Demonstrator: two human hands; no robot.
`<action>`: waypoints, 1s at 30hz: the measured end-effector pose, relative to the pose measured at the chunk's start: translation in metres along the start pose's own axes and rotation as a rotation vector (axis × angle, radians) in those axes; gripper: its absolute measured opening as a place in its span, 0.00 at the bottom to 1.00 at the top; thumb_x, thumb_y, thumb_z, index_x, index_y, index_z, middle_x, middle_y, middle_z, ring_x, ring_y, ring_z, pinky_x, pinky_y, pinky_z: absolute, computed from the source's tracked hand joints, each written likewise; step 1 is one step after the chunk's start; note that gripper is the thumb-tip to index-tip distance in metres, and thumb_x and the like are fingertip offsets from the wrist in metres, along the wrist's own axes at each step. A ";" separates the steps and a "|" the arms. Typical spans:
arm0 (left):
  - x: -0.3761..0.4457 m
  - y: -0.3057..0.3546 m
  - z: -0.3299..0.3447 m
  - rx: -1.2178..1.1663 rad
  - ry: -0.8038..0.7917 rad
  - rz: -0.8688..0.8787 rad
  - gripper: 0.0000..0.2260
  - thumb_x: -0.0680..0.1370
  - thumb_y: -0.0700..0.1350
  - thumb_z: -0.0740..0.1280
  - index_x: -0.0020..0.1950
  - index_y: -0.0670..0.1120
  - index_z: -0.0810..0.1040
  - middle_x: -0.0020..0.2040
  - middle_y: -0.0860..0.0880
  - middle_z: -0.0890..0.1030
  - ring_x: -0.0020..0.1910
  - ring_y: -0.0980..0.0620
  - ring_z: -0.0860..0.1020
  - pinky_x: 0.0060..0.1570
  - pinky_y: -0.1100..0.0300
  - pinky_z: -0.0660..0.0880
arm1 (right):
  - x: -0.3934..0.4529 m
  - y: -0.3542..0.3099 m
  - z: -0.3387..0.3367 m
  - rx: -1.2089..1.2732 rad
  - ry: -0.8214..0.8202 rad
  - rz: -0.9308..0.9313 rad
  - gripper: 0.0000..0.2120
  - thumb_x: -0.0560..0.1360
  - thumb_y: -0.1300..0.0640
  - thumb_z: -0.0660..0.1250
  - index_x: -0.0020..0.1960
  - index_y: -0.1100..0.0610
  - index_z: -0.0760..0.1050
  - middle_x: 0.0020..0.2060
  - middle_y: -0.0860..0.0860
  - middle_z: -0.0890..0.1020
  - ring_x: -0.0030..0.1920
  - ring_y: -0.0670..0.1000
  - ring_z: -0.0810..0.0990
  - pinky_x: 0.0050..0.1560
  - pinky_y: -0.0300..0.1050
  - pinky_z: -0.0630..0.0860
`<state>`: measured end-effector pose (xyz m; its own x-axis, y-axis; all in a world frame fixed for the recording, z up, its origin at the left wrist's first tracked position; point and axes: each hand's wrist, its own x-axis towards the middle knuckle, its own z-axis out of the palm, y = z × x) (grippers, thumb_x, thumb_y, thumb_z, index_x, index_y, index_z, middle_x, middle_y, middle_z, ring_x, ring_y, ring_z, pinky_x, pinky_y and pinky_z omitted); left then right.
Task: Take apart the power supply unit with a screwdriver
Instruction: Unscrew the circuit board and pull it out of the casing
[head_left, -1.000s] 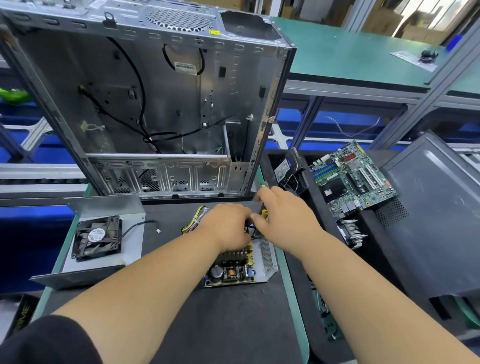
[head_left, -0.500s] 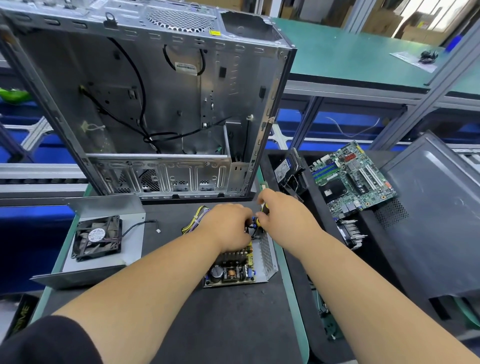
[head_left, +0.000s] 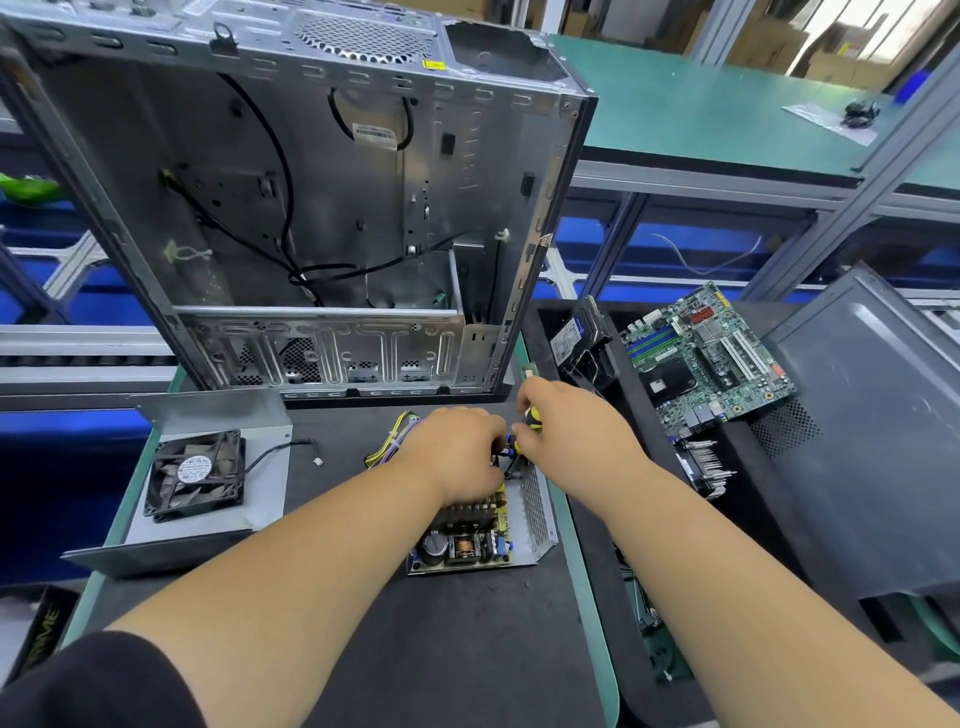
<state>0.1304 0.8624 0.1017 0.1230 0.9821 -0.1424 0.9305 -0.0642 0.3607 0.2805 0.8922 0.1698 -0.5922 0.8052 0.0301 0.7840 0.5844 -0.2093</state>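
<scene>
The opened power supply unit (head_left: 467, 545) lies on the black mat, its circuit board bare and a perforated metal wall on its right side. My left hand (head_left: 457, 452) sits on its far end, fingers curled over the board and wires. My right hand (head_left: 566, 431) grips a yellow-and-black screwdriver (head_left: 532, 422), whose tip points down between the two hands at the unit's far right corner. A bundle of yellow and purple cables (head_left: 395, 436) leaves the unit at the far left. The screw itself is hidden by my fingers.
An empty computer case (head_left: 311, 208) stands upright just behind the unit. The unit's removed cover with its black fan (head_left: 195, 475) lies to the left. To the right a black bin holds a motherboard (head_left: 706, 353), a drive (head_left: 582, 338) and a dark side panel (head_left: 883, 426).
My right hand has drawn in to the left toward my left hand, and the screwdriver now stands steeper over the unit's far corner. The left hand and the unit have stayed put.
</scene>
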 end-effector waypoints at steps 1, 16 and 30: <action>0.000 0.000 0.000 0.001 0.010 0.002 0.11 0.71 0.48 0.66 0.52 0.51 0.75 0.48 0.52 0.76 0.53 0.46 0.76 0.47 0.56 0.70 | -0.001 0.000 0.000 0.017 0.000 -0.007 0.09 0.77 0.53 0.65 0.56 0.55 0.72 0.49 0.52 0.78 0.46 0.55 0.75 0.40 0.47 0.66; -0.001 0.000 0.000 0.004 0.016 0.003 0.13 0.71 0.49 0.66 0.55 0.50 0.77 0.52 0.50 0.78 0.53 0.46 0.76 0.52 0.53 0.74 | -0.003 0.005 -0.001 0.011 0.014 -0.006 0.10 0.80 0.49 0.63 0.55 0.55 0.70 0.44 0.50 0.76 0.44 0.55 0.75 0.40 0.48 0.71; 0.000 0.000 0.000 0.010 0.023 0.009 0.13 0.71 0.49 0.67 0.55 0.51 0.77 0.53 0.50 0.78 0.54 0.46 0.76 0.52 0.54 0.73 | -0.006 0.001 -0.001 0.015 -0.006 -0.020 0.09 0.80 0.51 0.63 0.53 0.57 0.72 0.45 0.52 0.78 0.45 0.55 0.75 0.42 0.49 0.70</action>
<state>0.1308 0.8620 0.1014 0.1234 0.9853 -0.1182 0.9329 -0.0746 0.3522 0.2853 0.8883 0.1701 -0.6091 0.7926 0.0291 0.7689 0.5991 -0.2234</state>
